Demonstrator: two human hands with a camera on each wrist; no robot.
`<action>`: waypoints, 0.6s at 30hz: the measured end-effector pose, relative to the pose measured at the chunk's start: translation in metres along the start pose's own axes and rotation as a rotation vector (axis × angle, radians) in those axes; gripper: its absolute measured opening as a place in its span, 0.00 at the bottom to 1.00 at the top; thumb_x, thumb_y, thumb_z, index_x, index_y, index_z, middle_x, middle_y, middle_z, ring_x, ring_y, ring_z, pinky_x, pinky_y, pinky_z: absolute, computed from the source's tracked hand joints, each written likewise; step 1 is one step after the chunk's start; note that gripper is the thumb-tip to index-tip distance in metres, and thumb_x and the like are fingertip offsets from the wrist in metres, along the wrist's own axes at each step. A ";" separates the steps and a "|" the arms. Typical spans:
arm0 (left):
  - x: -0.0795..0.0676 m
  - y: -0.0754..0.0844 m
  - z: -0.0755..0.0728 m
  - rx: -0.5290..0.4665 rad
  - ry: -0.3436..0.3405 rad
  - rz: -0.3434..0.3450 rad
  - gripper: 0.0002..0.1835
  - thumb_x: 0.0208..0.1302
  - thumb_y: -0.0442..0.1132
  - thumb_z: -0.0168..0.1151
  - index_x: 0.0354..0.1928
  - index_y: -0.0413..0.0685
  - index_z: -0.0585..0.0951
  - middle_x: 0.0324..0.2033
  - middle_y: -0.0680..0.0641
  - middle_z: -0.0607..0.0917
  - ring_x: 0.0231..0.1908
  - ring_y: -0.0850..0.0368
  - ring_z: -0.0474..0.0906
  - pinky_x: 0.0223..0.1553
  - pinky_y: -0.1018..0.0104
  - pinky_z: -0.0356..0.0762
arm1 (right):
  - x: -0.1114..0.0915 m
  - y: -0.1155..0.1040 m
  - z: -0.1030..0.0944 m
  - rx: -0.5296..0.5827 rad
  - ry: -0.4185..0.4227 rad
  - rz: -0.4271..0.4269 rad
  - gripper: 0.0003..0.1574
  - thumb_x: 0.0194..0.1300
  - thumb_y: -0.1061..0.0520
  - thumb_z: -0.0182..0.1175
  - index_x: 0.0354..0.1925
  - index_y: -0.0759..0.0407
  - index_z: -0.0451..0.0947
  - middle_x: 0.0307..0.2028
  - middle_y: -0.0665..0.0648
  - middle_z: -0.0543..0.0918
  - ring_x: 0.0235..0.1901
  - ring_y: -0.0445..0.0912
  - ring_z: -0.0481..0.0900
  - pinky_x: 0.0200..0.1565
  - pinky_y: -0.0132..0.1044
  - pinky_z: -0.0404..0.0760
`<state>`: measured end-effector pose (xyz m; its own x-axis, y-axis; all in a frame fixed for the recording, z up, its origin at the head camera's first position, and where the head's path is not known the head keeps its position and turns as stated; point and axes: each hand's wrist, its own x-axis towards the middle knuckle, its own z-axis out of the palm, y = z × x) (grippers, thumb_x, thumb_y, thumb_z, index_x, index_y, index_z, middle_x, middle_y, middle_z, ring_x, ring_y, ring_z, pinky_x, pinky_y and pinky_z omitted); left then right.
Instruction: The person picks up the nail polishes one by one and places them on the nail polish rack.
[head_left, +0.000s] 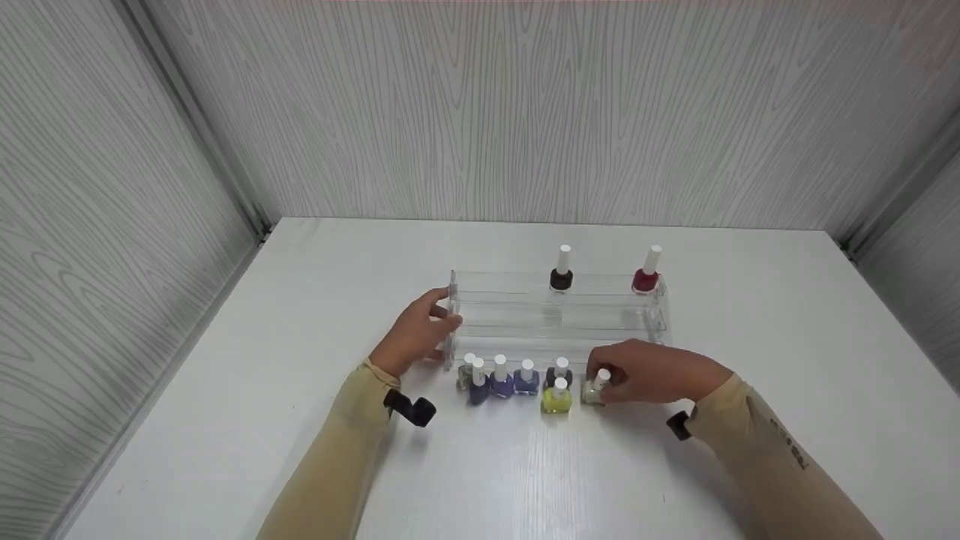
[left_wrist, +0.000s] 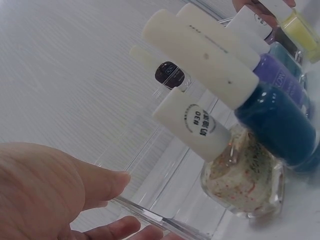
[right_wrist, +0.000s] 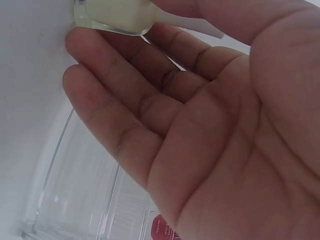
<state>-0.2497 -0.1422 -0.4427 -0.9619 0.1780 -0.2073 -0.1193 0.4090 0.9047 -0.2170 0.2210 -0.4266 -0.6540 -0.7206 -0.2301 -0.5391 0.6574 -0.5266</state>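
My left hand (head_left: 414, 331) holds the left end of a clear tiered acrylic rack (head_left: 502, 303), thumb on one side of the end panel and fingers on the other. At the rack's front right, my right hand (head_left: 660, 370) pinches a pale cream nail polish bottle (head_left: 592, 394) with a white cap, low over the table. Left of it, several nail polish bottles stand before the rack: a yellow one (head_left: 556, 403), a blue-violet one (head_left: 526, 383), a purple one (head_left: 501, 385), a dark blue one (head_left: 478, 393) and a speckled one (left_wrist: 242, 177).
On the rack's top tier stand a dark brown polish bottle (head_left: 561, 280) and a red polish bottle (head_left: 644, 282). Another dark bottle (head_left: 553, 376) is behind the yellow one. Wood-patterned panels (head_left: 480, 112) enclose the white table (head_left: 337, 259) at the back and sides.
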 end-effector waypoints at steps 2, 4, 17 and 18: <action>0.001 -0.001 0.000 0.005 0.003 0.001 0.34 0.77 0.40 0.59 0.80 0.54 0.61 0.63 0.35 0.73 0.57 0.37 0.78 0.40 0.55 0.89 | 0.000 0.001 -0.001 -0.008 0.006 -0.002 0.12 0.66 0.63 0.65 0.44 0.48 0.81 0.36 0.42 0.80 0.36 0.40 0.75 0.40 0.35 0.79; 0.002 -0.002 0.000 0.008 0.004 0.005 0.34 0.77 0.40 0.59 0.80 0.54 0.61 0.62 0.35 0.73 0.57 0.37 0.79 0.40 0.55 0.89 | -0.001 0.003 -0.002 -0.013 0.016 -0.009 0.12 0.67 0.64 0.64 0.44 0.48 0.81 0.38 0.42 0.81 0.38 0.40 0.77 0.43 0.36 0.81; 0.001 0.000 0.000 0.018 0.008 0.003 0.34 0.77 0.41 0.59 0.80 0.54 0.60 0.62 0.36 0.73 0.57 0.38 0.78 0.40 0.56 0.89 | -0.014 0.000 -0.028 0.083 0.347 0.052 0.14 0.63 0.67 0.62 0.46 0.53 0.81 0.39 0.48 0.84 0.39 0.44 0.82 0.40 0.38 0.84; 0.000 0.001 0.000 0.019 0.008 0.001 0.34 0.77 0.41 0.59 0.80 0.54 0.60 0.62 0.36 0.73 0.57 0.38 0.78 0.41 0.56 0.89 | -0.014 -0.001 -0.027 0.097 0.374 0.047 0.14 0.64 0.67 0.62 0.46 0.54 0.81 0.39 0.49 0.85 0.39 0.44 0.83 0.41 0.38 0.85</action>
<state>-0.2497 -0.1421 -0.4420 -0.9638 0.1715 -0.2039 -0.1140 0.4261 0.8974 -0.2219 0.2364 -0.4005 -0.8348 -0.5483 0.0495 -0.4632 0.6510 -0.6014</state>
